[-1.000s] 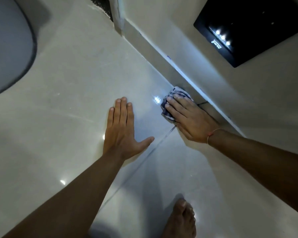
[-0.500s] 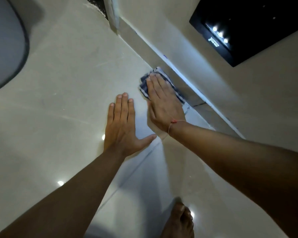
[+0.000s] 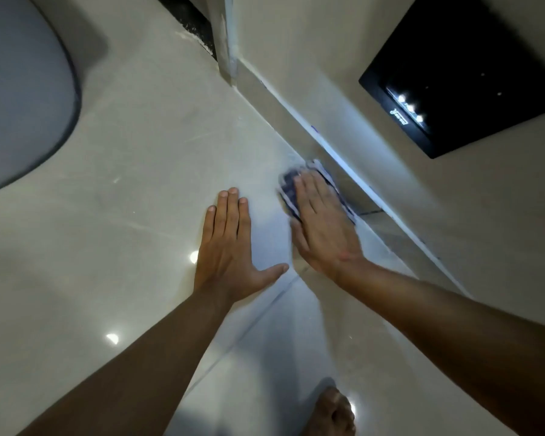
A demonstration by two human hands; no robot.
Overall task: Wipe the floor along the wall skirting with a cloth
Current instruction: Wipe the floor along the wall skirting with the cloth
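Note:
A dark blue and white cloth (image 3: 288, 190) lies on the glossy pale tiled floor (image 3: 139, 184), right beside the wall skirting (image 3: 296, 121). My right hand (image 3: 323, 225) presses flat on top of the cloth, fingers pointing away from me, and hides most of it. The hand and cloth look blurred. My left hand (image 3: 230, 250) rests flat on the floor just to the left, palm down, fingers together and thumb spread, holding nothing.
A black panel with small lights (image 3: 460, 77) hangs on the wall above the skirting. A grey rounded object (image 3: 19, 89) fills the upper left. A door frame post (image 3: 225, 39) stands at the skirting's far end. My bare foot (image 3: 331, 416) is at the bottom.
My right hand has slid the cloth away from me along the skirting over the last second, turning so its fingers point forward. My left hand has stayed planted.

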